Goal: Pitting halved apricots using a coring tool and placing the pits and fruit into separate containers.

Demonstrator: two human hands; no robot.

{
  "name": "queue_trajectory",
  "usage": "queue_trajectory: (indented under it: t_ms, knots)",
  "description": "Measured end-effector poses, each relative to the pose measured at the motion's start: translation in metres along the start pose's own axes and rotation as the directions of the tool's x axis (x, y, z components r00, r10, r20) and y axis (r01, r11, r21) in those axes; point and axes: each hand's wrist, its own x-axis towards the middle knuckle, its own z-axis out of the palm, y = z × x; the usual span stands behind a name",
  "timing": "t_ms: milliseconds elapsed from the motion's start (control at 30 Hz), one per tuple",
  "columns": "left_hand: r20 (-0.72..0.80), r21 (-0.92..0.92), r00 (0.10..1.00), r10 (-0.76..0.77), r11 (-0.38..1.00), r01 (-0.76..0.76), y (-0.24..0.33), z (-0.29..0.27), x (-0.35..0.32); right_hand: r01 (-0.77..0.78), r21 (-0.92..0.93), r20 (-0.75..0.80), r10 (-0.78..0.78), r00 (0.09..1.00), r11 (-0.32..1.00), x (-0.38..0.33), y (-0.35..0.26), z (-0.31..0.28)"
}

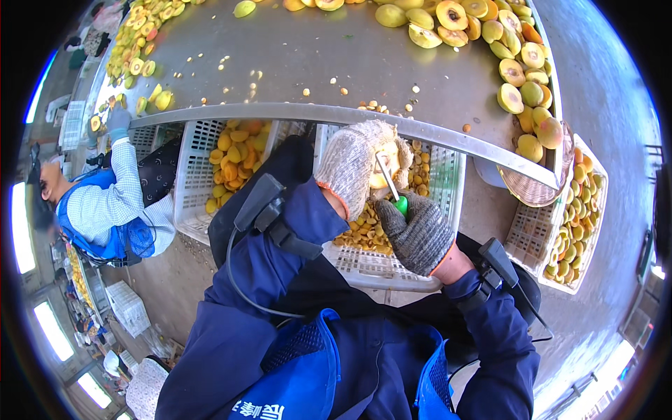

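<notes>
My left hand (353, 164), in a light grey knit glove, is closed around a halved yellow peach (382, 159) with its cut face turned to the right. My right hand (422, 234) wears a dark grey knit glove and grips the green handle of a tool with a narrow metal blade (386, 173). The blade lies against the cut face; its tip is hard to make out. Both hands are over a white plastic crate (378, 280) that holds many small yellow-brown pieces (365, 236), some looking like pits.
A metal table (280, 63) with a raised edge lies ahead, bearing halved peaches (514, 73) at right. Orange peach halves (238, 157) fill a crate at left. A wicker basket (532, 185) and a crate of fruit (577, 224) stand right. A co-worker (115, 203) sits left.
</notes>
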Motion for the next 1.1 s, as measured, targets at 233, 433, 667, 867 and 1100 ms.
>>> queue_trajectory:
  t_ms: [233,433,667,867,1100]
  knots:
    - [0.002,0.385,0.984,0.18,0.907,-0.167,0.011,0.015,-0.005,0.233,0.194,-0.127,-0.211,0.969,0.953,-0.009,0.032,0.012]
    - [0.12,0.64,0.976,0.18,0.738,-0.215,0.023,0.008,0.005,-0.455,0.815,0.441,0.124,0.889,0.359,-0.011,0.022,-0.009]
    - [0.28,0.715,0.96,0.001,0.667,-0.21,0.021,-0.003,0.01,0.064,0.713,0.023,-0.115,0.993,0.698,-0.01,0.036,0.008]
    - [0.62,0.782,0.718,0.315,-0.183,-0.595,0.024,-0.005,0.001,-0.541,0.841,0.509,0.297,0.808,0.028,-0.012,0.017,0.0]
    - [0.066,0.708,0.994,0.087,0.698,-0.108,0.01,-0.003,0.006,-0.164,0.856,0.274,-0.163,0.948,0.49,-0.013,0.031,0.002]
